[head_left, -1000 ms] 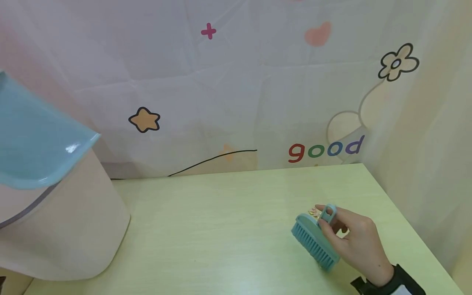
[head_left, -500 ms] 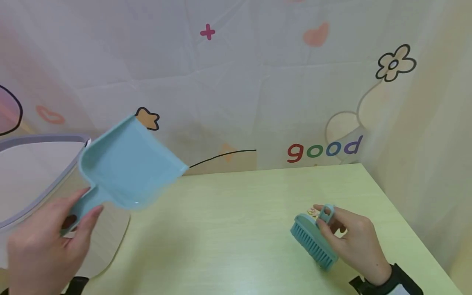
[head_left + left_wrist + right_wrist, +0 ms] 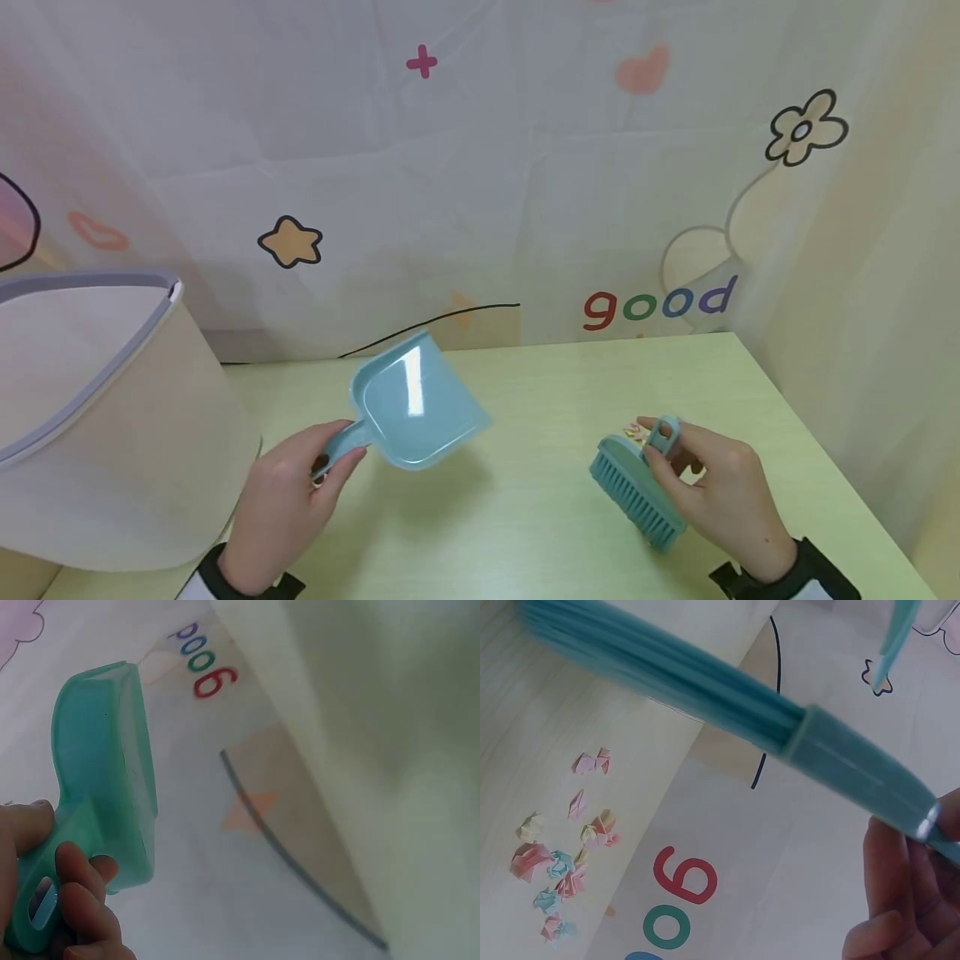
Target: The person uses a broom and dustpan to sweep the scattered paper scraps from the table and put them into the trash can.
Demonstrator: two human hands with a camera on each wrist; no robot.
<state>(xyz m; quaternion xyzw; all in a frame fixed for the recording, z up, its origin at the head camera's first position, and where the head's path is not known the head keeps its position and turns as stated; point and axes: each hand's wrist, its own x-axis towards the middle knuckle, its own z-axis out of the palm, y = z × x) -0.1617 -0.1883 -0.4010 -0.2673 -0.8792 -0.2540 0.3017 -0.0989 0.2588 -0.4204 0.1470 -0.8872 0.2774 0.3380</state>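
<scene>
My left hand point(image 3: 288, 496) grips the handle of a light blue dustpan point(image 3: 420, 404), held above the table with its wide lip toward the right. The left wrist view shows the same dustpan point(image 3: 105, 772) from behind, fingers curled round its handle. At the right, my right hand point(image 3: 720, 492) pinches the short handle of a teal hand brush point(image 3: 637, 492), bristles slanting down to the left. Crumpled bits of coloured paper point(image 3: 562, 866) lie on the table in the right wrist view; in the head view the brush and hand mostly hide them.
A large white bin point(image 3: 135, 450) with a grey-purple rim stands at the left of the pale green table point(image 3: 540, 400). Behind the table hangs a printed cloth point(image 3: 480, 167) with a star, a heart and coloured letters. Another cloth point(image 3: 862, 333) hangs along the right edge.
The left hand has come into view and carried the dustpan from over the bin rightward and down, to above the middle of the table. The right hand and brush have stayed nearly still.
</scene>
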